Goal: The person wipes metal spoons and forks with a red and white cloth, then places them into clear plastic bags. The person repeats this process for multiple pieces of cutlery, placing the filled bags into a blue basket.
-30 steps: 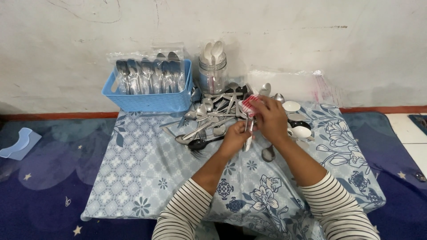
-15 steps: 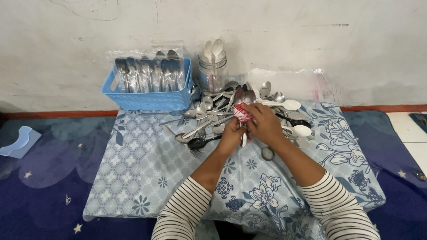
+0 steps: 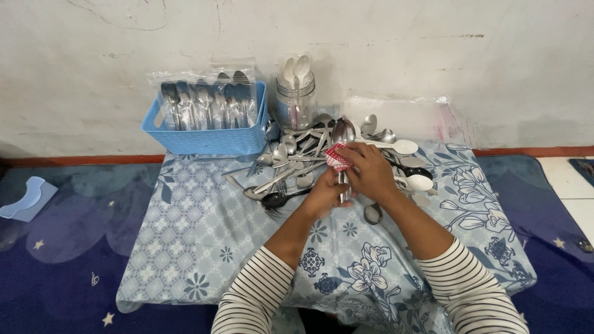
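My left hand (image 3: 322, 195) grips the handle of a steel spoon (image 3: 342, 133) that points away from me, bowl up. My right hand (image 3: 366, 170) presses a red-and-white checked cloth (image 3: 337, 158) against the spoon's neck. Both hands hover over a low table covered with a blue floral cloth (image 3: 204, 235). Just beyond them lies a loose pile of steel spoons and forks (image 3: 291, 164). Two white spoons (image 3: 411, 179) and a black one lie to the right of my right hand.
A blue plastic basket (image 3: 210, 139) with bagged spoons stands at the back left by the wall. Beside it is a metal jar (image 3: 296, 102) holding upright spoons. A clear plastic bag (image 3: 402, 117) lies at the back right. A pale blue piece (image 3: 25, 198) rests on the dark carpet, left.
The spoon has swung from leaning right to upright, and the checked cloth has slid along it. Both hands shifted slightly left and nearer the pile.
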